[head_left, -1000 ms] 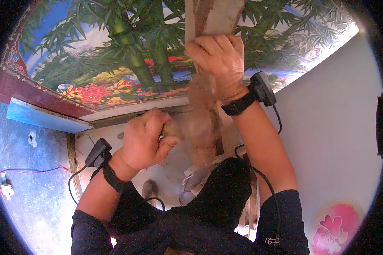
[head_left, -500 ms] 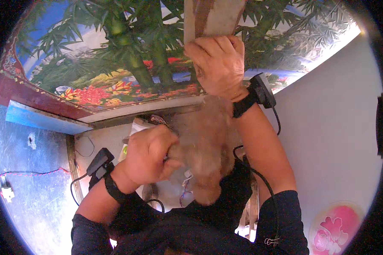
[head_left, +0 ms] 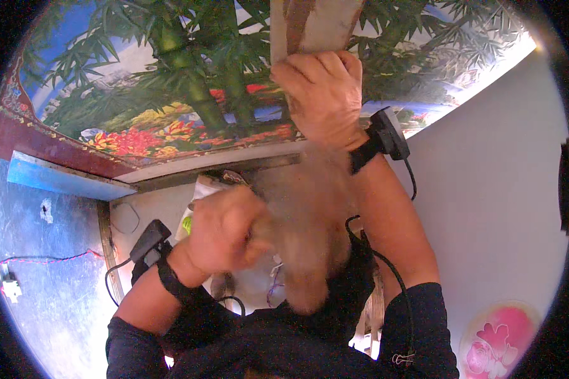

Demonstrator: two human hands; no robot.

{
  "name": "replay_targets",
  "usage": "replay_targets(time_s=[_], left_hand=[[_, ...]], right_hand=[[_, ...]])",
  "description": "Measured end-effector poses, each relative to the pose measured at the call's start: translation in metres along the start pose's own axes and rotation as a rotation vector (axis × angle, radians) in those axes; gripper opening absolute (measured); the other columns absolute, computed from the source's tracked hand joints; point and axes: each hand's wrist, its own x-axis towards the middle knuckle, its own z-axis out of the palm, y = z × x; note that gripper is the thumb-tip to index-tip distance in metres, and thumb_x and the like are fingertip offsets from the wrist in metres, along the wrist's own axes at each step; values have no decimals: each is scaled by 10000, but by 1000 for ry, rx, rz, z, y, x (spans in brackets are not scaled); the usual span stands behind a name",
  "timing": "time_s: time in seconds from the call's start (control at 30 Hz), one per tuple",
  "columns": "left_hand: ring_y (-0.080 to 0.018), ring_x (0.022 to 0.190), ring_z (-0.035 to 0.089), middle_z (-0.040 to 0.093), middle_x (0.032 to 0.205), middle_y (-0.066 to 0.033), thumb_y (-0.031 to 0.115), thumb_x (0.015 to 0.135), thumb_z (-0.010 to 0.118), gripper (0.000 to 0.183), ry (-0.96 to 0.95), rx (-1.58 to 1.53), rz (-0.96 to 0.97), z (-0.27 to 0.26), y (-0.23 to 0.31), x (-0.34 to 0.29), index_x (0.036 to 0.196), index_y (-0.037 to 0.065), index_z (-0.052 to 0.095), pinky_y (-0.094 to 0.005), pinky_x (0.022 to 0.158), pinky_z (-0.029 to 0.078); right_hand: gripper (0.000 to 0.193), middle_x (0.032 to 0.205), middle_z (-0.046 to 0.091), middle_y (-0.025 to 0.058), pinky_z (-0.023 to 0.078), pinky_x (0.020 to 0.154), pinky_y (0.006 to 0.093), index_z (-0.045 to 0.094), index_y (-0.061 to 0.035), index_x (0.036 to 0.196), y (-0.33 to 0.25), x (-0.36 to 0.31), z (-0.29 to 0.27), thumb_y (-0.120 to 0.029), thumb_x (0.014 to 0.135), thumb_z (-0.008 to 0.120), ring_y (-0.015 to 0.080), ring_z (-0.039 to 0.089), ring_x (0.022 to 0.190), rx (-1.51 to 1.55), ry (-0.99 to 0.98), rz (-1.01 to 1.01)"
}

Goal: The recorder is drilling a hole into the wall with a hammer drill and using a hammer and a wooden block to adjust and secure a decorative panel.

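My right hand is raised at the top centre, its fingers curled over the lower part of a pale wooden board with a brown stripe. Lower and to the left, my left hand is closed with its fingers bent in, slightly smeared by motion. A hazy brownish blur between the two hands hides whatever the left one grips. Each wrist wears a black strap with a small dark device and a cable.
Behind the board spreads a printed bamboo-and-flowers panel with a dark red border. On the left are a blue board and a bluish panel with a thin red-and-black wire. A pale wall with a pink flower decal rises on the right.
My left hand has shifted slightly and looks more smeared, and the brownish blur beside it has changed shape. My right hand stays on the board almost unmoved.
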Motion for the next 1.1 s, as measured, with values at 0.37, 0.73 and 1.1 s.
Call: replay_targets(time_s=[0.37, 0.73, 1.1], left_hand=[[-366, 703, 604, 588, 871, -161, 306, 665, 775, 476, 60, -1, -100, -6, 1, 2, 1012, 49, 573, -447, 588, 497], [-386, 693, 581, 548, 810, -153, 272, 727, 749, 467, 73, 159, -131, 4, 1, 0, 1049, 9, 538, -464, 592, 477], [-387, 719, 599, 576, 887, -173, 244, 671, 773, 494, 52, -1, -42, 0, 3, -2, 1053, 27, 547, -439, 617, 505]], right_hand=[[276, 929, 639, -51, 415, 852, 407, 666, -191, 933, 0, 0, 2, -124, 666, 693, 191, 575, 880, -25, -8, 12], [215, 929, 619, -44, 424, 863, 452, 664, -195, 952, 2, -3, 5, -235, 750, 603, 196, 572, 918, 0, -5, -2], [226, 927, 611, -52, 425, 867, 449, 665, -202, 961, 2, -5, 7, -241, 746, 609, 185, 571, 906, -35, -17, 2]])
